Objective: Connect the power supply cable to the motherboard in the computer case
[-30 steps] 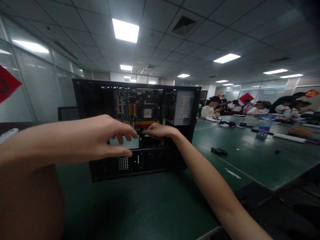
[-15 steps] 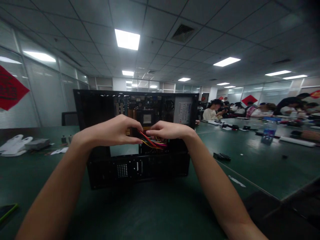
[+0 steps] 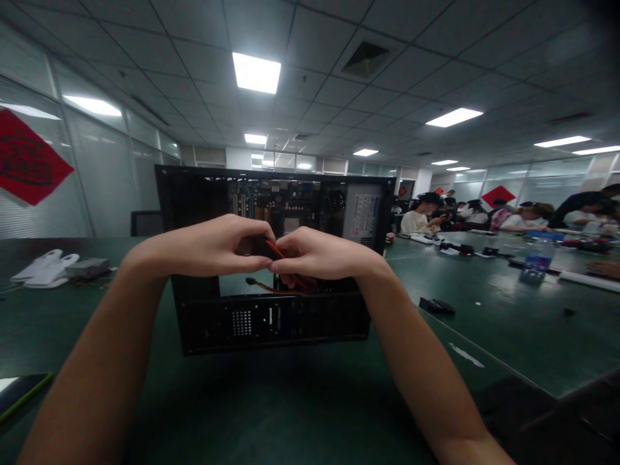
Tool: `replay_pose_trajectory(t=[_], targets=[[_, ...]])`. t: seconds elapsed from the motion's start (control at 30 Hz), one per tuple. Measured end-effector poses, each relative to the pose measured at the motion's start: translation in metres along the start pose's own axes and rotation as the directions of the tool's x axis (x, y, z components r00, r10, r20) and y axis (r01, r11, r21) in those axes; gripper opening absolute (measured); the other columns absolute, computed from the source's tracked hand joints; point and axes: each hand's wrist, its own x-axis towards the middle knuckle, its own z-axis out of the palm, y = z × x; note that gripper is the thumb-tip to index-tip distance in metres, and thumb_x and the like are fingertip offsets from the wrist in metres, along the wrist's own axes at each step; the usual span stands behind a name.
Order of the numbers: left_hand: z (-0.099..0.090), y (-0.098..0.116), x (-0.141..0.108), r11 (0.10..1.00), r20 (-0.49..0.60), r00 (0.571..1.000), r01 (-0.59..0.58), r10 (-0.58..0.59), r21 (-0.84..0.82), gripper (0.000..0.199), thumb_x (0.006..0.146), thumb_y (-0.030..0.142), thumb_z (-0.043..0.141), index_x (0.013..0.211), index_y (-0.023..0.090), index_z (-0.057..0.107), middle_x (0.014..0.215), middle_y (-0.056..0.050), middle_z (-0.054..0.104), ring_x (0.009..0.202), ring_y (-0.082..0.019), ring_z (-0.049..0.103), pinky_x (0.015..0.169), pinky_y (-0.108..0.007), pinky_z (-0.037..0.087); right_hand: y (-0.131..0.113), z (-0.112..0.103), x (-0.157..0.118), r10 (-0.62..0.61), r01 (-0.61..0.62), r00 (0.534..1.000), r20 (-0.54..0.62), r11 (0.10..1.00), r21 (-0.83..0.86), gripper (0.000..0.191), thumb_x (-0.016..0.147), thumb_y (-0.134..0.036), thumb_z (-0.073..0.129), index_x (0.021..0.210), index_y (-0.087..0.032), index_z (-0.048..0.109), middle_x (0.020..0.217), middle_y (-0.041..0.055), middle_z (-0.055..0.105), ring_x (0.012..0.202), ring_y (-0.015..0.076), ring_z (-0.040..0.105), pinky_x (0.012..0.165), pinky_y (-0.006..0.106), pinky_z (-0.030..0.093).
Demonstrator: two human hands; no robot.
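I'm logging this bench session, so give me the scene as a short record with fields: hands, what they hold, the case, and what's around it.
left hand: left hand, fingers pinched on the red cable
right hand: right hand, fingers closed on the same cable, touching the left
case: open computer case on the green table, motherboard and power supply visible
nearby: phone at left edge, water bottle at right

left hand, right hand, fingers pinched (touching)
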Motion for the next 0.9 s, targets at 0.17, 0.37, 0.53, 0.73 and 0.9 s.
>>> replay_pose_trajectory(t=[0.17,0.37,0.53,0.73,0.9], targets=[[0.008,-0.008,0.001,0.993,0.210,0.972,0.116,-0.109,-0.024,0.068,0.080,0.053,0.076,0.141,0.028,0.060,0.126,-0.006,0.073,0.108,-0.024,0.070,0.084,-0.026,0.053,0.005,-0.012,-0.011,0.039,-0.034,0.996,-0.074,0.997,0.066,0.032,0.096,-0.044,0.062,0.081,-0.016,0.067,0.072,0.0017,0.070,0.062,0.0121,0.062,0.055,0.023,0.046],[0.000,0.017,-0.004,0.976,0.459,0.886,0.040,0.064,-0.213,0.023,0.089,0.041,0.071,0.102,0.025,0.080,0.095,-0.004,0.079,0.085,-0.021,0.072,0.076,-0.025,0.055,0.005,-0.020,-0.023,0.055,-0.039,0.992,-0.116,0.990,0.137,0.040,0.092,-0.051,0.067,0.072,-0.018,0.060,0.070,0.0009,0.070,0.060,0.0114,0.061,0.053,0.022,0.046],[-0.005,0.034,-0.020,0.991,0.203,0.973,-0.096,0.113,-0.090,0.034,0.090,0.045,0.072,0.118,0.026,0.076,0.114,-0.005,0.077,0.100,-0.023,0.072,0.087,-0.028,0.055,0.001,-0.022,-0.027,0.013,0.015,0.981,-0.196,0.990,0.140,0.039,0.091,-0.050,0.069,0.072,-0.017,0.062,0.068,0.0010,0.068,0.058,0.0109,0.059,0.051,0.022,0.044],[0.012,0.024,-0.009,0.993,0.091,0.995,-0.054,0.045,0.102,0.052,0.089,0.044,0.073,0.138,0.029,0.066,0.132,-0.005,0.072,0.112,-0.022,0.070,0.094,-0.029,0.054,-0.003,-0.021,-0.028,-0.018,0.055,0.952,-0.307,0.992,0.114,0.034,0.093,-0.046,0.068,0.076,-0.016,0.064,0.065,0.0005,0.064,0.057,0.0118,0.058,0.051,0.023,0.043],[0.003,0.029,-0.010,0.985,0.313,0.935,-0.170,0.165,-0.010,0.019,0.095,0.031,0.065,0.106,0.029,0.081,0.092,0.000,0.080,0.074,-0.016,0.072,0.065,-0.020,0.053,-0.004,-0.014,-0.021,-0.039,0.104,0.929,-0.367,0.982,0.158,0.032,0.091,-0.048,0.069,0.083,-0.017,0.063,0.071,-0.0003,0.064,0.058,0.0110,0.057,0.051,0.022,0.045]])
